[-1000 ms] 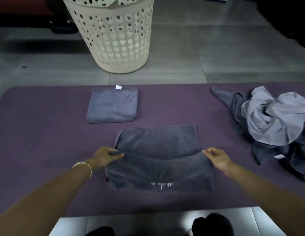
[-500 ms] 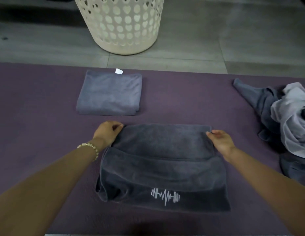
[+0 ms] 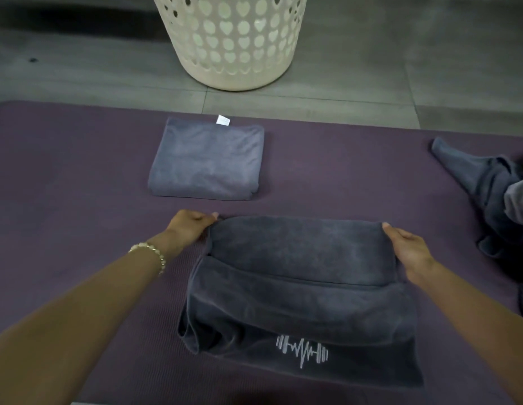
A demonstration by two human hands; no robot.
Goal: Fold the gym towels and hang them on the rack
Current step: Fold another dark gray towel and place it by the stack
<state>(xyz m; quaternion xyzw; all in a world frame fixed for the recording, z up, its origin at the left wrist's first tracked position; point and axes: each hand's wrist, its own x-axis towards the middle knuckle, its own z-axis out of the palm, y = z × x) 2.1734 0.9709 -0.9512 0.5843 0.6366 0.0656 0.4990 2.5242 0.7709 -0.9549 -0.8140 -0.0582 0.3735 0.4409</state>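
Observation:
A dark grey towel [image 3: 301,290] with a white barbell-and-pulse logo lies partly folded on the purple mat [image 3: 64,185] in front of me. My left hand [image 3: 190,226] grips its far left corner, fingers curled on the cloth edge. My right hand [image 3: 409,252] holds the far right corner, thumb on top. Behind it lies a lighter grey towel [image 3: 206,160], folded into a neat square with a white tag. No rack is in view.
A cream plastic laundry basket [image 3: 234,39] with heart-shaped holes stands on the grey tiled floor beyond the mat. A crumpled heap of grey towels [image 3: 494,197] lies at the mat's right edge.
Both hands have carried the towel's upper layer away from me, from its middle to its far edge. The view has tilted down and moved closer.

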